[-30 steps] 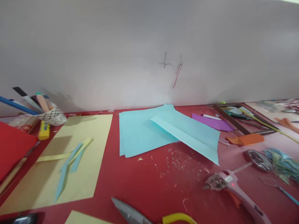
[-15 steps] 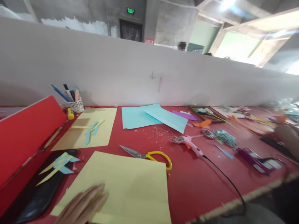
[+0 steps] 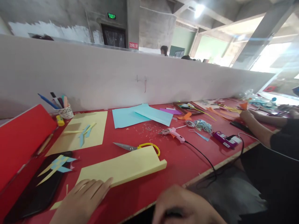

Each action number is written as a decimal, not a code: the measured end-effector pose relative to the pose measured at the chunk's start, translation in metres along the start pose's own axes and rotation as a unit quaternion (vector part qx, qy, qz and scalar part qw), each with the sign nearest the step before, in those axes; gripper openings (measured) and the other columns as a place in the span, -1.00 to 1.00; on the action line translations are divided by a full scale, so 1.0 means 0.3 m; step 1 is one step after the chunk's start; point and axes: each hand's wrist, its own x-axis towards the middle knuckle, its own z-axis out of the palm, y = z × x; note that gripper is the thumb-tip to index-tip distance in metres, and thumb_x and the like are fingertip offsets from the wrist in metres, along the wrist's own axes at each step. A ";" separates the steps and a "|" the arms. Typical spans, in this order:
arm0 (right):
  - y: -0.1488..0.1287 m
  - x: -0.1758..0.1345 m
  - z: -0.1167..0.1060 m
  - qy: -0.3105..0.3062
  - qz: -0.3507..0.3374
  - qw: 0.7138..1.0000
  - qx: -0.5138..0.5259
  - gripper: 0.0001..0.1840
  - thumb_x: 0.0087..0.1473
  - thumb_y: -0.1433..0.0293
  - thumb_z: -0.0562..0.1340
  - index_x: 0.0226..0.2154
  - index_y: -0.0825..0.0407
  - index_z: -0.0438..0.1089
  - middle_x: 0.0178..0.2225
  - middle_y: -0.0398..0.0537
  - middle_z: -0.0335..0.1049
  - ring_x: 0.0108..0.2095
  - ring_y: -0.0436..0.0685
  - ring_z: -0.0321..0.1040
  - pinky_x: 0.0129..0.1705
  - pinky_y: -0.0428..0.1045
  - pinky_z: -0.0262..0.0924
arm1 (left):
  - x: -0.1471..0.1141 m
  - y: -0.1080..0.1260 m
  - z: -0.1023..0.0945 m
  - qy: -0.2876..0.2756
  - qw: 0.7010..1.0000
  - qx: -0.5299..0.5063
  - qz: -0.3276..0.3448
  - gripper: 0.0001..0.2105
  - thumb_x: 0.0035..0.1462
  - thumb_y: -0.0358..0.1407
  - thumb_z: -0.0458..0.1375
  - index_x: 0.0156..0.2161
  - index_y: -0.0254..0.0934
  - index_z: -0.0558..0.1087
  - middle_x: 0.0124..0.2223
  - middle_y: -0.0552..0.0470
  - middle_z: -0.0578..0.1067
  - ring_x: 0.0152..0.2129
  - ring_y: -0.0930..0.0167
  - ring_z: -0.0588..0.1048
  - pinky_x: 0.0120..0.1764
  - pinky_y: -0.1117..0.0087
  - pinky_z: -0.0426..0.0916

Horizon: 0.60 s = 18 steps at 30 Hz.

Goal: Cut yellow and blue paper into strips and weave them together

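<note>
A pale yellow sheet of paper (image 3: 123,163) lies near the table's front. Its front side is folded or curled over, and its right end stands up a little. My left hand (image 3: 86,196) rests on the sheet's left part, fingers stretched out side by side. Low in the view, my right hand (image 3: 187,205) is apart from the paper, by the table's front edge. Its fingers are curled in; the frame's bottom cuts it off, so any held thing is hidden. Beyond the sheet lie yellow-handled scissors (image 3: 127,147), the sheet's far edge close to their handles.
A glue gun (image 3: 176,134) with a black cord lies right of the scissors. Blue paper (image 3: 126,118) and another yellow sheet (image 3: 99,124) lie behind. Woven strips (image 3: 59,165) sit on a black pouch (image 3: 35,193) at left. A co-worker's hand (image 3: 249,118) is at right.
The yellow sheet lay flat and broad; its front side is now folded or curled over. My right hand has come into view. The camera has turned right, showing more of the co-worker.
</note>
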 end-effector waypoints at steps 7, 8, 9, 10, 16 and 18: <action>0.087 0.318 0.054 0.151 -0.118 0.970 -0.151 -0.79 0.07 0.42 0.04 -0.53 0.06 0.29 -0.59 -0.21 0.27 -0.53 -0.05 0.11 -0.25 -0.06 0.08 | 0.150 0.018 -0.094 0.043 0.993 -0.107 -0.006 -0.67 0.00 -0.63 -0.19 -0.49 -0.24 0.32 -0.60 0.15 0.39 -0.65 0.47 0.33 -0.46 0.42 0.14; 0.088 0.329 0.075 0.161 -0.137 0.965 -0.156 -0.75 0.06 0.47 0.03 -0.60 0.06 0.25 -0.65 -0.23 0.21 -0.58 -0.06 0.05 -0.33 -0.08 0.07 | 0.155 0.019 -0.100 0.048 0.991 -0.121 -0.013 -0.67 0.02 -0.62 -0.20 -0.52 -0.24 0.29 -0.63 0.15 0.36 -0.68 0.48 0.30 -0.49 0.43 0.12; 0.091 0.335 0.092 0.169 -0.151 0.961 -0.158 -0.71 0.05 0.51 0.02 -0.65 0.06 0.22 -0.69 -0.24 0.16 -0.62 -0.06 0.00 -0.40 -0.10 0.04 | 0.157 0.018 -0.104 0.050 0.990 -0.133 -0.015 -0.67 0.04 -0.61 -0.20 -0.55 -0.24 0.28 -0.65 0.16 0.34 -0.70 0.48 0.28 -0.52 0.43 0.10; 0.097 0.336 0.105 0.174 -0.161 0.959 -0.158 -0.70 0.03 0.53 0.00 -0.67 0.06 0.20 -0.71 -0.24 0.12 -0.64 -0.06 -0.04 -0.46 -0.10 0.00 | 0.155 0.013 -0.107 0.050 0.988 -0.143 -0.017 -0.67 0.06 -0.59 -0.21 -0.56 -0.23 0.27 -0.66 0.17 0.33 -0.71 0.49 0.27 -0.53 0.44 0.08; 0.182 0.307 0.116 0.179 -0.138 0.963 -0.145 -0.74 -0.13 0.56 -0.05 -0.73 0.05 0.14 -0.79 -0.25 0.04 -0.70 -0.06 -0.14 -0.56 -0.11 -0.11 | 0.112 -0.056 -0.110 0.021 0.980 -0.194 -0.036 -0.65 0.13 -0.47 -0.23 -0.50 -0.18 0.34 -0.60 0.21 0.43 -0.69 0.54 0.32 -0.51 0.48 0.15; 0.230 0.274 0.101 0.171 -0.097 0.969 -0.147 -0.74 -0.14 0.57 -0.05 -0.74 0.04 0.11 -0.79 -0.25 0.07 -0.71 -0.07 -0.10 -0.54 -0.12 -0.09 | 0.091 -0.080 -0.109 0.036 0.977 -0.200 -0.065 -0.64 0.14 -0.42 -0.24 -0.50 -0.16 0.35 -0.58 0.21 0.45 -0.66 0.54 0.36 -0.48 0.50 0.19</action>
